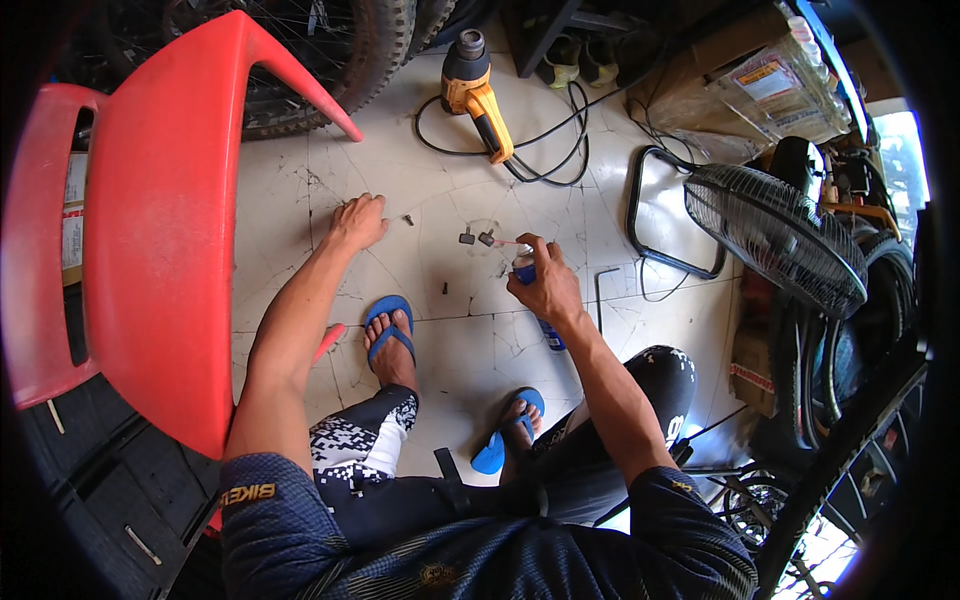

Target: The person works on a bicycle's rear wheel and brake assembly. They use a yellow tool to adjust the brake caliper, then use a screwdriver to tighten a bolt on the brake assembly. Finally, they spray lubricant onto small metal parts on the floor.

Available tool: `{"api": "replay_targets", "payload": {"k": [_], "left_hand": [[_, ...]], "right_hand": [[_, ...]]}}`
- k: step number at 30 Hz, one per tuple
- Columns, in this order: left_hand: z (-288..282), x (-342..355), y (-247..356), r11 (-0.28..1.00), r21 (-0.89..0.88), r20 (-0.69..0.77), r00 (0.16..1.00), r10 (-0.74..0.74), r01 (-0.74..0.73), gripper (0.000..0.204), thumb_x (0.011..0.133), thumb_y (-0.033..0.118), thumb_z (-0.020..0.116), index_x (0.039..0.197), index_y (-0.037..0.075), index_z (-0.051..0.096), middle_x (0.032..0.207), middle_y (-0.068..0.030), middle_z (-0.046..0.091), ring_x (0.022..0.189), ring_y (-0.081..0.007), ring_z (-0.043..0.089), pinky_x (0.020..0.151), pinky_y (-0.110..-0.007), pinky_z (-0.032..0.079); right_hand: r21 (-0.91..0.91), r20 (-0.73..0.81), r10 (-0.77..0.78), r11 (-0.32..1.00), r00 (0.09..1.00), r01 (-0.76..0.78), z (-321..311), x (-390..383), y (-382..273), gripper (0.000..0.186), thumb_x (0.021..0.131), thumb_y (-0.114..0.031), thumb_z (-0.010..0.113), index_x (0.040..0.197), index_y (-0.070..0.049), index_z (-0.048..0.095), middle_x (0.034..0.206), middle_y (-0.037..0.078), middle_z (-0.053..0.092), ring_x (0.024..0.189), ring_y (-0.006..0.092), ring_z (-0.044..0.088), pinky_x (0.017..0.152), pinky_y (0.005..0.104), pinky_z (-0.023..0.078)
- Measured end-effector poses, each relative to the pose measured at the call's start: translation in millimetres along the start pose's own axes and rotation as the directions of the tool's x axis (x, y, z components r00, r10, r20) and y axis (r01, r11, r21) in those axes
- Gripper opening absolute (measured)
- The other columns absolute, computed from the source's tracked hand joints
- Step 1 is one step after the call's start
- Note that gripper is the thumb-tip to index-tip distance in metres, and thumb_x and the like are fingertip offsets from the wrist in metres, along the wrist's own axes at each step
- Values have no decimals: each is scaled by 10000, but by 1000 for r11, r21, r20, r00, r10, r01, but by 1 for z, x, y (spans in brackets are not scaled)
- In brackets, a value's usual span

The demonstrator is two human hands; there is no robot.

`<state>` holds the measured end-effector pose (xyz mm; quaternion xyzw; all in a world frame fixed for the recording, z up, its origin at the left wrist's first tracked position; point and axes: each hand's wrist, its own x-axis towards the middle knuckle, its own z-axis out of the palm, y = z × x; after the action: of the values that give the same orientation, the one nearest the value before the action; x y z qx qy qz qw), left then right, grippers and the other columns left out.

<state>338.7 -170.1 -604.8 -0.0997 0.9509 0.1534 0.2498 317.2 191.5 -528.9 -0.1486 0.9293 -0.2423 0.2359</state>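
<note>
My right hand is wrapped round a blue spray can, with the forefinger on its top. A thin red straw runs left from the nozzle to a small dark brake pad on the floor. Beside that lies a second brake pad; damp-looking marks show around them. To the left, my left hand is low over the tiles with its fingers curled in; whatever it may hold is hidden. One small dark bolt lies just right of that hand, another small dark piece nearer my feet.
An L-shaped hex key lies right of the can. Beyond the pads rests a yellow heat gun with a looped black cord. A red plastic chair stands left, a floor fan right, bicycle wheels at the back.
</note>
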Motion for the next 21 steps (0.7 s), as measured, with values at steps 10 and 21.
{"api": "replay_targets", "payload": {"k": [10, 21], "left_hand": [[4, 0, -2, 1000, 11, -24, 1000, 12, -11, 294, 955, 252, 732, 1125, 21, 667, 1160, -201, 694, 1099, -416, 694, 940, -530, 551], [5, 2, -2, 1000, 1, -34, 999, 20, -20, 290, 950, 252, 733, 1116, 25, 661, 1160, -195, 689, 1094, -409, 693, 933, -531, 551]], "right_hand": [[39, -7, -108, 993, 994, 109, 8, -5, -13, 669, 816, -267, 793, 1412, -232, 491, 1209, 217, 621, 994, 462, 693, 868, 545, 588], [-34, 26, -70, 997, 997, 71, 17, -3, -12, 686, 827, -289, 758, 1451, -271, 473, 1223, 222, 607, 981, 475, 700, 852, 554, 602]]}}
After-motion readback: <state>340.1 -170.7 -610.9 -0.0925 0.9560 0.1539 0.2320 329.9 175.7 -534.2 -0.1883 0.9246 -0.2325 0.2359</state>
